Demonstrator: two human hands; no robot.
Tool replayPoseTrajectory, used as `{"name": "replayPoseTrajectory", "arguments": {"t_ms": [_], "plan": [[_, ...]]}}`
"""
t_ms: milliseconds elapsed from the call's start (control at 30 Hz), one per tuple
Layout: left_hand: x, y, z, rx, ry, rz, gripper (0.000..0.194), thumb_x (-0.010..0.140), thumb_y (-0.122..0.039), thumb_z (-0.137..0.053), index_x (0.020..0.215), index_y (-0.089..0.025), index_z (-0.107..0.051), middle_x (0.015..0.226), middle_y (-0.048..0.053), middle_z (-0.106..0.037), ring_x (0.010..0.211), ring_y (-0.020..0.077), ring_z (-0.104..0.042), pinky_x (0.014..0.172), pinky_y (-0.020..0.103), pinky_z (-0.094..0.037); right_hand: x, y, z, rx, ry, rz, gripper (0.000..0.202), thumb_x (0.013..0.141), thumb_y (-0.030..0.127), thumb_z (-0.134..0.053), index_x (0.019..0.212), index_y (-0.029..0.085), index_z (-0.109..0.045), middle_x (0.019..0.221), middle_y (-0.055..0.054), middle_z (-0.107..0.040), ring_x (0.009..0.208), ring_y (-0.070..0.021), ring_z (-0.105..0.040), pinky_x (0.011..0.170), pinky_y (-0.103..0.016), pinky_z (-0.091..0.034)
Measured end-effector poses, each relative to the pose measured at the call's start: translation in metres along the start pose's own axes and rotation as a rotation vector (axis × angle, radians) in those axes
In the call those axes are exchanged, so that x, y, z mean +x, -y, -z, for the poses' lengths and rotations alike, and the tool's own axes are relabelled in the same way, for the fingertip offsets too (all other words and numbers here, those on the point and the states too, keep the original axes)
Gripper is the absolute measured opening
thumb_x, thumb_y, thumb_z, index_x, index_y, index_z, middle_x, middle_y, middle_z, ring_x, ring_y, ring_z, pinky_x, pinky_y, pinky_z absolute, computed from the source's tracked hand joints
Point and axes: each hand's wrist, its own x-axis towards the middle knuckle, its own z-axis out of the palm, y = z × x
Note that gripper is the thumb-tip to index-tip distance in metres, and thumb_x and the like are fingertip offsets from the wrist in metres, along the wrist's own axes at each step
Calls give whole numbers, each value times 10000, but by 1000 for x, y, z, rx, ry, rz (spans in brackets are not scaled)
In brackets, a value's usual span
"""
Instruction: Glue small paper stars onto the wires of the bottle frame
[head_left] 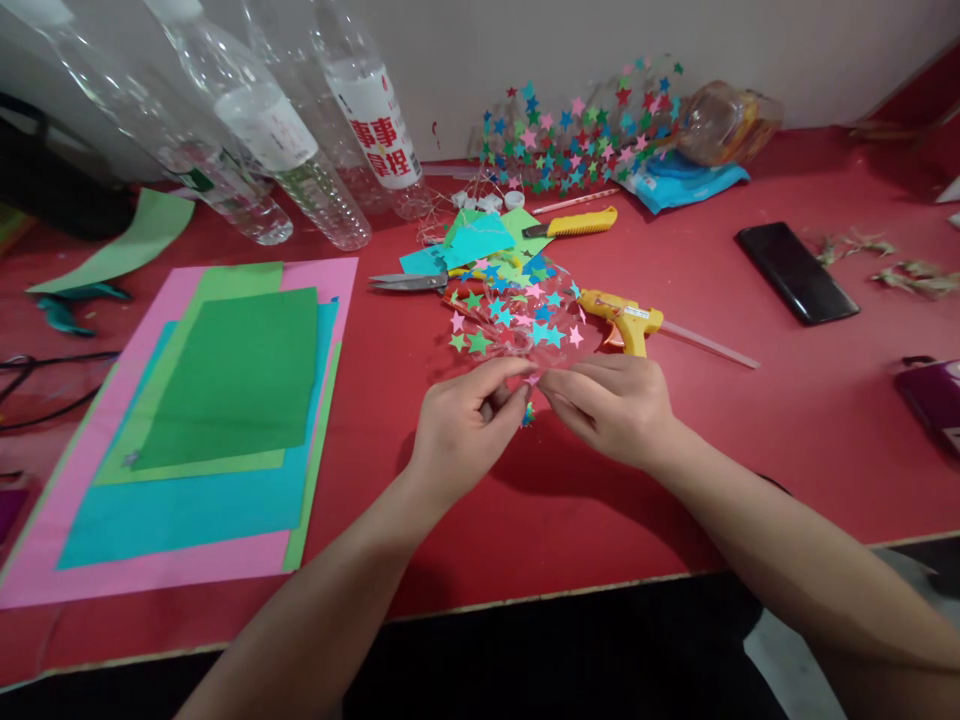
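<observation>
Both hands meet over the middle of the red table. Between my left hand and my right hand is a small pink paper star, pinched at its edges by the fingers of each. Just beyond the fingertips sits a cluster of coloured paper stars on clear plastic strands. A few more small stars show below the fingers. Close to my right hand lies a yellow glue gun with a clear glue stick in its back. Scissors rest left of the cluster, partly covered by it.
Stacked coloured paper sheets lie at left. Clear plastic bottles stand behind them. At the back are a yellow cutter, paper scraps, more star strands, a blue packet and a jar. A black phone lies right.
</observation>
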Motion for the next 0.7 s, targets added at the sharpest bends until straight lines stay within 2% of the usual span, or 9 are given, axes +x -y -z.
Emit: {"name": "replayPoseTrajectory", "arguments": {"t_ms": [400, 700], "plan": [[-2, 2, 0, 88, -19, -84, 108, 869, -210, -622, 934, -212, -708, 591, -54, -573, 474, 55, -411, 504, 187, -371, -2, -2, -1, -4, 7, 1, 220, 913, 142, -493, 721, 215, -571, 574, 48, -554, 517, -87, -456, 520, -261, -337], [0, 1, 1, 103, -7, -121, 82, 862, -181, -623, 896, -200, -696, 597, -59, -565, 480, 49, -424, 509, 176, -369, -2, 0, -2, 81, 20, -72, 181, 923, 156, -498, 774, 200, -592, 598, 27, -619, 529, -91, -530, 529, -239, -371]]}}
